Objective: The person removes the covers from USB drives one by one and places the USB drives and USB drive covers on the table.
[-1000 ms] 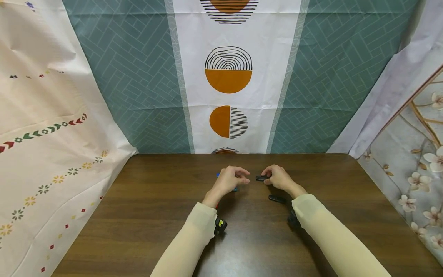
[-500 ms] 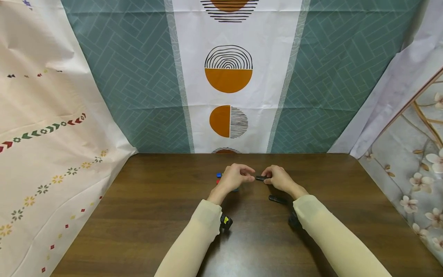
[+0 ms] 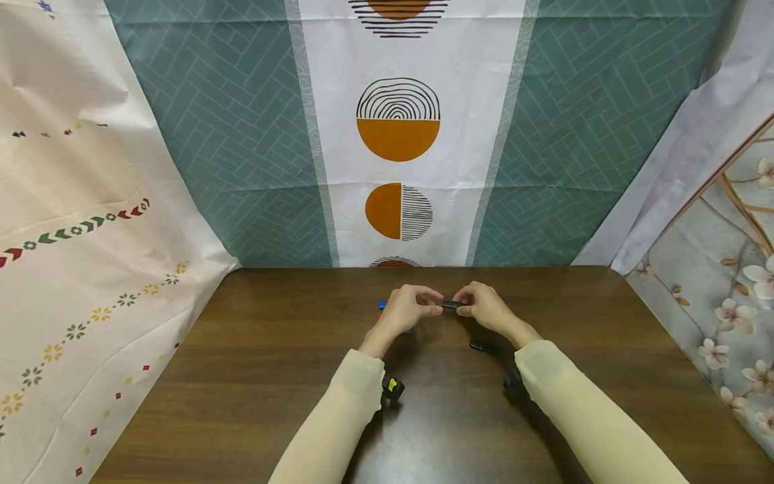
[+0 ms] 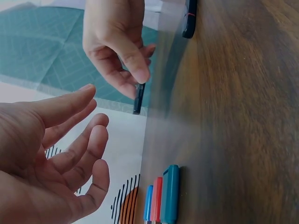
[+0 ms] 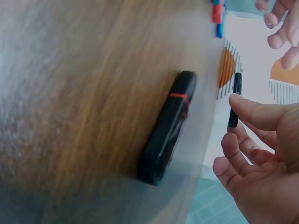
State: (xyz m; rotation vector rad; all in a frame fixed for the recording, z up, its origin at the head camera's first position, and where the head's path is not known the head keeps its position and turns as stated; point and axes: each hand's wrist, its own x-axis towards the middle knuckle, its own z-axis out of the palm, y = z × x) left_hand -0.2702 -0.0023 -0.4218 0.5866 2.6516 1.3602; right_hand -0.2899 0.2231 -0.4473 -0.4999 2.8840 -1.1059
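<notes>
My right hand [image 3: 488, 310] pinches a small, slim black stick [image 5: 235, 100] between thumb and fingers, raised above the table. One end of the stick points out toward my left hand [image 3: 404, 310]. That hand is held close by, its fingers bent loosely and spread apart; in the left wrist view a gap separates them from the stick. A larger black stick with rounded ends and a thin red line [image 5: 169, 128] lies on the table below my right hand. Beneath my left hand lie a blue stick [image 4: 148, 203], a red stick [image 4: 156, 198] and a teal stick [image 4: 170, 193], side by side.
The brown wooden table [image 3: 272, 376] reaches back to a patterned cloth [image 3: 399, 222] hanging along its far edge. More cloth hangs at the left [image 3: 91, 269] and right [image 3: 713, 302]. A black camera [image 3: 393, 388] sits at my left wrist.
My left hand has moved right, toward the black stick. My right hand has risen slightly and shifted a little left with the stick in its pinch.
</notes>
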